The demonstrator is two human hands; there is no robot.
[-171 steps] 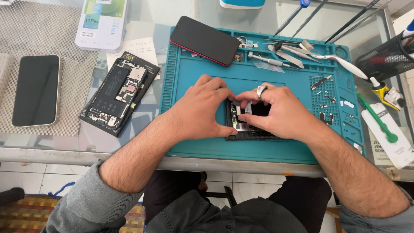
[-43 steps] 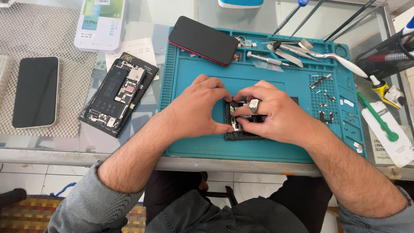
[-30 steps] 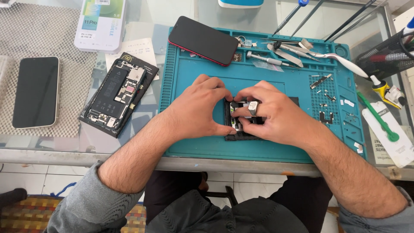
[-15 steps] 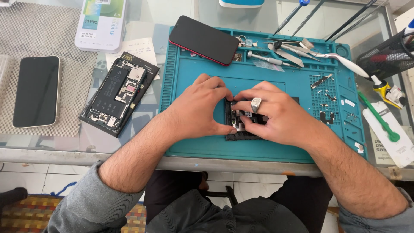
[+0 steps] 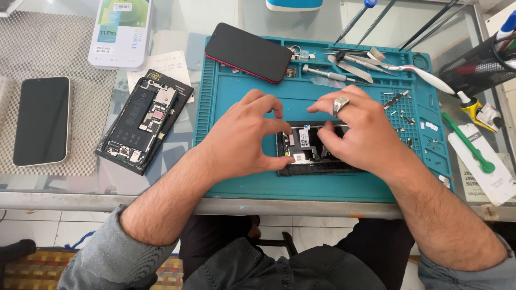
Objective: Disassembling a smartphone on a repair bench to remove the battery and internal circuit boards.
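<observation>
An opened phone body (image 5: pixel 306 150) with its circuitry exposed lies on the teal work mat (image 5: pixel 236 182). My left hand (image 5: pixel 244 137) rests on the phone's left end, thumb and forefinger pinching at its edge. My right hand (image 5: pixel 357 129), with a ring on one finger, covers the phone's right part, fingertips pressing down on the inner parts. Most of the phone is hidden under both hands.
A second opened phone (image 5: pixel 142 122) lies left of the mat. A red-edged phone (image 5: pixel 248 52) lies face down at the mat's top left. Another phone (image 5: pixel 42 120) sits on grey mesh. Screwdrivers and tweezers (image 5: pixel 344 59), small screws (image 5: pixel 400 107), a green pry tool (image 5: pixel 470 145), a white box (image 5: pixel 121 32).
My right hand has lifted its fingers and shifted slightly up over the phone; my left fingers have spread a little. The phone stays in place.
</observation>
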